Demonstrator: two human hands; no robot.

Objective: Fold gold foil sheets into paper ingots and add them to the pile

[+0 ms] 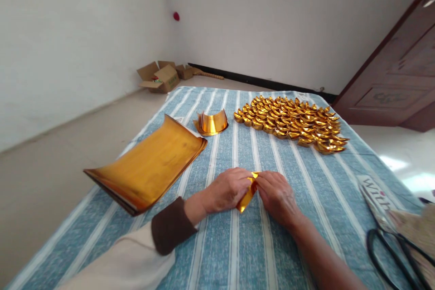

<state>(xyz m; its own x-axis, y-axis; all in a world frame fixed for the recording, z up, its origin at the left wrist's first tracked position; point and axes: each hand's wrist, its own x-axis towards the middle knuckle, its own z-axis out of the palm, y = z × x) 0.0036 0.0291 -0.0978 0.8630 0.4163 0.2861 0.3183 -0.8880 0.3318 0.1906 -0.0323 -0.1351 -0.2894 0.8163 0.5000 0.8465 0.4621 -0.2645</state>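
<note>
Between my two hands is a small piece of folded gold foil paper [247, 197], held just over the striped cloth. My left hand [228, 190] is closed on its left side, fingers curled over the top. On the right side, my right hand [277, 195] grips the upper end, with the fingertips of both hands close together. The lower corner of the paper sticks out below the hands. Left of them lies a curling stack of large gold foil sheets [152, 163]. A smaller curved stack of gold strips [213, 123] stands beyond it.
Rows of folded gold paper ingots [288, 120] cover the table's far right. Black-handled scissors [390, 235] lie at the near right edge beside a beige cloth [414, 231]. A blue striped tablecloth [222, 244] covers the table. Open cardboard boxes [163, 77] sit on the floor by the wall.
</note>
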